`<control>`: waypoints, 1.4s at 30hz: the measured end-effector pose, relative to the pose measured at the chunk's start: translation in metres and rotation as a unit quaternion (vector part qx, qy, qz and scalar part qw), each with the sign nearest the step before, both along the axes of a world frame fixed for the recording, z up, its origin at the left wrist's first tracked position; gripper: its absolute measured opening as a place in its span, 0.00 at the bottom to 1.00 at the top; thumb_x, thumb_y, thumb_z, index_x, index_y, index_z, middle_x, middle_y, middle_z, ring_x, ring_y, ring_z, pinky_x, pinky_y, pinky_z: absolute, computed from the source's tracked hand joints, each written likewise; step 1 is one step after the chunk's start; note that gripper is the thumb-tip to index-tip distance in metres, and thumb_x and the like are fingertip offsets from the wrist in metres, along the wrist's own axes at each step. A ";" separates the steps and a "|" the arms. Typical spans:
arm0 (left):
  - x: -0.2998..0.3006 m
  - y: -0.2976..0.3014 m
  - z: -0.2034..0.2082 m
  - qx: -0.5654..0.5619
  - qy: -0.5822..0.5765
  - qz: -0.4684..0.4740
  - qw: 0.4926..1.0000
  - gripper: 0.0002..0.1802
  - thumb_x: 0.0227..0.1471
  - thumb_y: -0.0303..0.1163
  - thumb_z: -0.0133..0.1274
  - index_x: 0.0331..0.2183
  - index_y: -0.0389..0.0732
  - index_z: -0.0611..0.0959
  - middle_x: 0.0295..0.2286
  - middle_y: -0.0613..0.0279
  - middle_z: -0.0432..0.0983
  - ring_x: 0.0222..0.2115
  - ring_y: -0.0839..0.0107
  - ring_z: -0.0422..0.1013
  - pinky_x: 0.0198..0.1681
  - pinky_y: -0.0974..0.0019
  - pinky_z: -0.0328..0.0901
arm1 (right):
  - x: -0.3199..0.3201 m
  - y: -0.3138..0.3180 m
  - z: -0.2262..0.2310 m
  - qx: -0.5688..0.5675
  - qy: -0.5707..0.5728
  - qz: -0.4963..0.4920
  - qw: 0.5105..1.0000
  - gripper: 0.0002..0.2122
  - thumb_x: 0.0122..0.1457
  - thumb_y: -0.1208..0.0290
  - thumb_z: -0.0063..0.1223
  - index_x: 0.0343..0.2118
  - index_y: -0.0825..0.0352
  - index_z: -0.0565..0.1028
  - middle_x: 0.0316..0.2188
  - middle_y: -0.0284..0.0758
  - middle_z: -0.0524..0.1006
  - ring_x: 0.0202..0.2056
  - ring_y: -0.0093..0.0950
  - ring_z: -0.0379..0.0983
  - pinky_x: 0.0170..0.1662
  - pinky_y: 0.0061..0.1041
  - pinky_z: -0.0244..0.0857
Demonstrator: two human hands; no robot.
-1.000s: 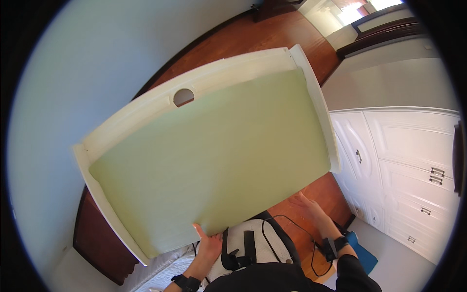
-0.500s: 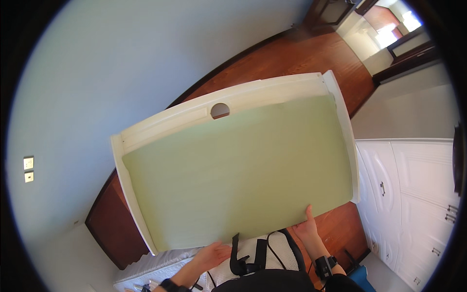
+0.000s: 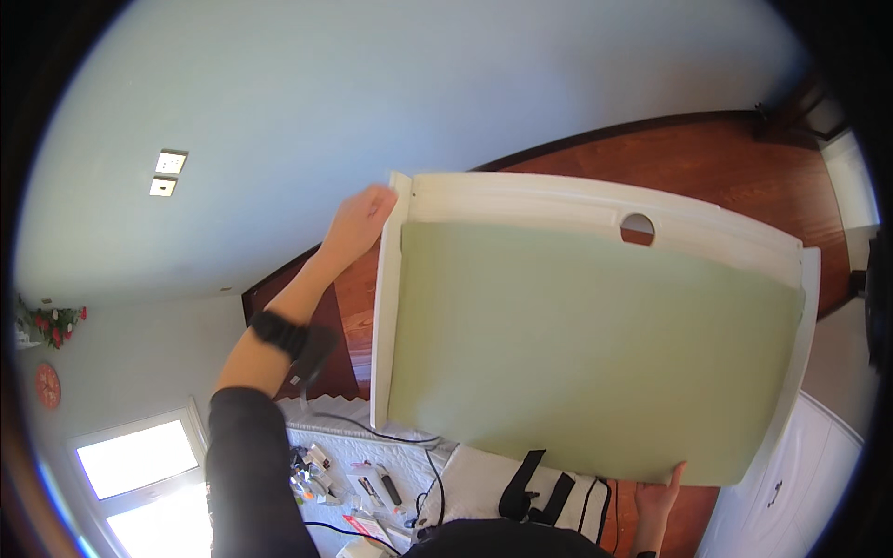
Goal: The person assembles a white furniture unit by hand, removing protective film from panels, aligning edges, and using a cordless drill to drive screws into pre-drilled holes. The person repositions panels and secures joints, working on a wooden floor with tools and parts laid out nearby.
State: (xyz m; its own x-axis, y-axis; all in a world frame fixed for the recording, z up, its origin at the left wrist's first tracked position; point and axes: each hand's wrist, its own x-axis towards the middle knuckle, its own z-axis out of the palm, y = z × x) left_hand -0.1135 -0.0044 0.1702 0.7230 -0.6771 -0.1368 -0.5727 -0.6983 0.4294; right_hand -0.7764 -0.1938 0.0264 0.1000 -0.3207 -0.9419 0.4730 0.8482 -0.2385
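A desk [image 3: 586, 344] with a pale green top stands in front of me, with a raised cream back board and side boards. A round hole is cut in the back board. My left hand [image 3: 365, 219] is at the far left corner, its fingers closed at the end of the left side board. Part of its grip is hidden. My right hand [image 3: 659, 493] holds the near edge toward the right, one digit laid on the green top and the other fingers hidden below. Black straps [image 3: 526, 488] hang in front of me by the near edge.
Behind the desk runs a pale blue wall [image 3: 465, 84] with a socket plate [image 3: 171, 162]. Left of me, a white quilted mattress [image 3: 326, 437] carries small items and cables. A white cabinet [image 3: 791, 474] stands at the right, on a reddish wood floor [image 3: 716, 177].
My left hand has gone from near the desk's front edge to its far left corner. The view has turned, so the desk appears further right. My right hand stays at the near edge.
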 end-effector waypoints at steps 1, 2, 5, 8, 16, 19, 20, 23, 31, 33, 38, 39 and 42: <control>0.025 -0.018 -0.014 -0.058 -0.026 -0.008 0.998 0.19 0.62 0.43 0.44 0.41 0.37 0.79 0.35 0.52 0.79 0.38 0.61 0.74 0.44 0.62 0.67 | 0.000 -0.001 0.000 0.009 0.001 -0.013 1.000 0.32 0.58 0.48 0.55 0.61 0.60 0.62 0.60 0.32 0.63 0.61 0.33 0.58 0.61 0.36 0.56; 0.048 -0.033 -0.029 -0.041 -0.084 -0.022 0.995 0.20 0.62 0.44 0.45 0.42 0.37 0.79 0.36 0.52 0.79 0.39 0.61 0.74 0.44 0.62 0.67 | -0.001 -0.001 -0.001 0.004 -0.003 -0.021 1.000 0.31 0.58 0.50 0.56 0.60 0.60 0.62 0.60 0.31 0.63 0.60 0.33 0.58 0.60 0.34 0.57; 0.089 -0.051 -0.068 0.007 -0.034 0.026 0.999 0.20 0.59 0.45 0.49 0.40 0.38 0.81 0.37 0.53 0.80 0.39 0.61 0.75 0.44 0.61 0.67 | 0.003 -0.003 0.001 -0.019 -0.069 0.002 0.997 0.28 0.60 0.50 0.53 0.59 0.61 0.64 0.59 0.30 0.64 0.59 0.31 0.60 0.60 0.34 0.58; 0.101 -0.054 -0.097 -0.013 0.186 0.126 0.974 0.20 0.57 0.47 0.52 0.37 0.39 0.85 0.36 0.58 0.81 0.37 0.66 0.74 0.43 0.63 0.67 | 0.009 -0.002 0.006 -0.037 -0.079 0.060 0.994 0.26 0.62 0.50 0.50 0.57 0.60 0.66 0.59 0.29 0.65 0.59 0.30 0.60 0.58 0.33 0.59; 0.090 -0.046 -0.112 -0.108 0.246 0.180 0.946 0.21 0.56 0.47 0.52 0.31 0.38 0.88 0.28 0.64 0.82 0.30 0.76 0.73 0.39 0.69 0.67 | 0.042 0.010 0.007 -0.003 0.039 0.059 0.998 0.23 0.63 0.53 0.48 0.56 0.61 0.67 0.54 0.35 0.70 0.52 0.31 0.68 0.51 0.32 0.66; 0.091 -0.047 -0.110 -0.079 0.223 0.172 0.956 0.19 0.57 0.44 0.52 0.31 0.38 0.88 0.27 0.64 0.81 0.27 0.78 0.72 0.36 0.70 0.67 | 0.054 0.010 0.008 0.008 0.052 0.073 0.996 0.22 0.63 0.54 0.48 0.55 0.62 0.68 0.53 0.35 0.71 0.51 0.31 0.69 0.50 0.32 0.66; 0.092 -0.048 -0.109 -0.065 0.215 0.173 0.959 0.19 0.56 0.44 0.53 0.31 0.39 0.88 0.25 0.64 0.81 0.26 0.78 0.71 0.35 0.70 0.66 | 0.057 0.011 0.006 0.012 0.056 0.075 0.996 0.22 0.63 0.54 0.48 0.55 0.62 0.68 0.53 0.36 0.71 0.51 0.31 0.69 0.50 0.32 0.66; 0.092 -0.052 -0.107 -0.047 0.189 0.175 0.965 0.18 0.54 0.42 0.53 0.28 0.38 0.88 0.22 0.65 0.79 0.23 0.79 0.68 0.33 0.71 0.65 | 0.059 0.010 0.004 0.020 0.062 0.088 0.994 0.22 0.63 0.55 0.48 0.55 0.62 0.68 0.52 0.36 0.72 0.50 0.31 0.70 0.50 0.32 0.66; 0.099 -0.059 -0.107 0.000 0.170 0.175 0.970 0.14 0.48 0.36 0.53 0.24 0.38 0.88 0.18 0.64 0.78 0.20 0.77 0.68 0.29 0.70 0.65 | 0.064 0.001 -0.002 0.043 0.061 0.118 0.990 0.20 0.63 0.56 0.49 0.53 0.63 0.69 0.49 0.37 0.74 0.48 0.32 0.71 0.48 0.31 0.67; 0.101 -0.058 -0.110 -0.019 0.194 0.183 0.964 0.14 0.48 0.35 0.52 0.24 0.38 0.89 0.19 0.63 0.79 0.21 0.77 0.69 0.30 0.70 0.66 | 0.064 0.000 -0.002 0.051 0.062 0.125 0.989 0.20 0.63 0.57 0.49 0.53 0.64 0.69 0.48 0.37 0.74 0.47 0.32 0.72 0.47 0.31 0.67; 0.103 -0.055 -0.116 -0.032 0.200 0.184 0.962 0.14 0.47 0.34 0.52 0.25 0.38 0.89 0.21 0.62 0.81 0.22 0.76 0.71 0.31 0.70 0.67 | 0.047 0.000 -0.011 0.083 0.069 0.158 0.981 0.19 0.63 0.58 0.49 0.52 0.64 0.70 0.47 0.37 0.75 0.46 0.32 0.73 0.46 0.31 0.68; 0.103 -0.055 -0.117 -0.036 0.201 0.184 0.962 0.13 0.47 0.34 0.51 0.25 0.38 0.89 0.21 0.62 0.81 0.22 0.76 0.72 0.31 0.70 0.67 | 0.043 -0.006 -0.010 0.094 0.072 0.177 0.977 0.19 0.63 0.58 0.49 0.52 0.64 0.70 0.46 0.38 0.75 0.45 0.32 0.73 0.46 0.31 0.68; 0.102 -0.055 -0.115 -0.045 0.199 0.176 0.963 0.14 0.48 0.34 0.51 0.24 0.38 0.89 0.21 0.63 0.81 0.22 0.77 0.71 0.31 0.71 0.67 | 0.053 -0.042 0.010 0.182 0.080 0.317 0.927 0.19 0.63 0.58 0.50 0.51 0.65 0.71 0.45 0.38 0.76 0.45 0.32 0.74 0.46 0.31 0.68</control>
State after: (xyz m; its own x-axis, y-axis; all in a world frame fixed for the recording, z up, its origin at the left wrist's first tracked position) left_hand -0.0112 -0.0592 0.0548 0.8127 -0.4215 -0.4022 -0.0850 -0.7687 0.6339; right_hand -0.7239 -0.2356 0.0367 0.0106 0.0963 -0.9953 -0.1655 0.9818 0.0932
